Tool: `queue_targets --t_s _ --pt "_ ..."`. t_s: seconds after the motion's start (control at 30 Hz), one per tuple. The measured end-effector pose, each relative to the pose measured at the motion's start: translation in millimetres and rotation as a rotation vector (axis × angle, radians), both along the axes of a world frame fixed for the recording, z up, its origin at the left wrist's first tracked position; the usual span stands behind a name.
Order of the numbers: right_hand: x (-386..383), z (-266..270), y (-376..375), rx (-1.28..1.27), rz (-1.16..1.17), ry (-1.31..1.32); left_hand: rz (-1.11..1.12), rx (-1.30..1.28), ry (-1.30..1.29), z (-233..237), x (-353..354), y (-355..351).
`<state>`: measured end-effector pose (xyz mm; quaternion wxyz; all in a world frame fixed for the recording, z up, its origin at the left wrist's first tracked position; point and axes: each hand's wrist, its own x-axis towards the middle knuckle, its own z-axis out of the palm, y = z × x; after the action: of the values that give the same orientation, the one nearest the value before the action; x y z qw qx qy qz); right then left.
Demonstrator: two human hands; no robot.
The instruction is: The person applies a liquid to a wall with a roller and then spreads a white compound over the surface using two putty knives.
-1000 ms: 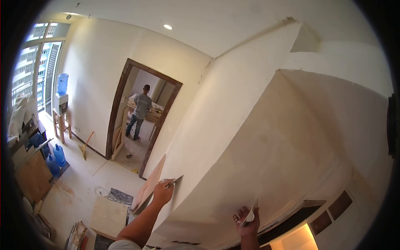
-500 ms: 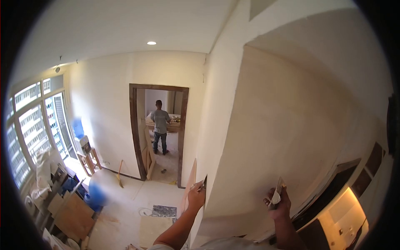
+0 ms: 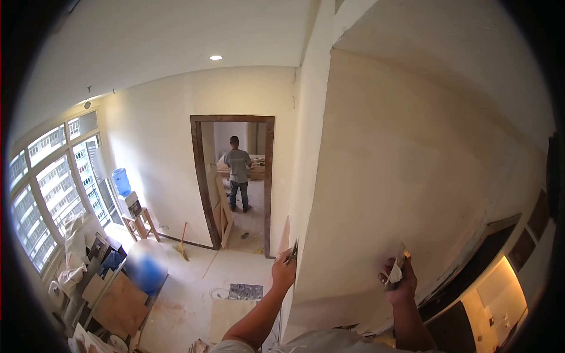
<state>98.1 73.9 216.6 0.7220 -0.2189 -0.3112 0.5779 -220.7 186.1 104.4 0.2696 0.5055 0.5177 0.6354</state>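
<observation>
My left hand [image 3: 283, 273] is closed around a scraper [image 3: 294, 252], its dark thin blade seen edge-on against the wall beside the corner. Most of that tool's handle is hidden by my fingers. My right hand [image 3: 401, 285] grips a putty knife [image 3: 402, 254] with the blade pointing up and a white lump of filler [image 3: 395, 273] on it. This hand is in front of the broad beige wall face [image 3: 376, 176], to the right of the vertical wall corner [image 3: 312, 194].
A person [image 3: 238, 170] stands with their back to me beyond the brown door frame [image 3: 269, 188]. Boards [image 3: 120, 307] and wrapped materials lean at lower left. A broom [image 3: 182, 250], a water dispenser [image 3: 129, 205] and a grey slab [image 3: 246, 292] stand or lie farther off.
My view has shifted slightly, so the room and doorway appear farther right. My left hand stays by the wall corner with its scraper, and my right hand still holds the putty knife.
</observation>
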Motion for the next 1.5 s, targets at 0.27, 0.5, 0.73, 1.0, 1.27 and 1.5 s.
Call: queue_targets --t_s 0.27,0.5,0.73,1.0,1.27,1.5 --pt "3 -3 1 -0.005 0.008 -0.017 0.011 0.080 0.072 -6 -1 2" --pt "7 -5 3 -0.053 0.011 0.019 0.280 -0.011 0.343 50 -56 43" --pt "-7 14 -6 -0.064 -0.022 0.002 0.121 0.768 0.336 351 -146 34" --pt "2 8 -6 0.006 0.044 0.011 -0.738 0.726 -0.208 484 -110 14" --pt "1 10 -6 -0.025 0.022 0.020 -0.826 0.656 -0.114 498 -84 20" --pt "4 8 -6 -0.049 0.022 0.043 -0.896 0.636 -0.113 500 -81 24"
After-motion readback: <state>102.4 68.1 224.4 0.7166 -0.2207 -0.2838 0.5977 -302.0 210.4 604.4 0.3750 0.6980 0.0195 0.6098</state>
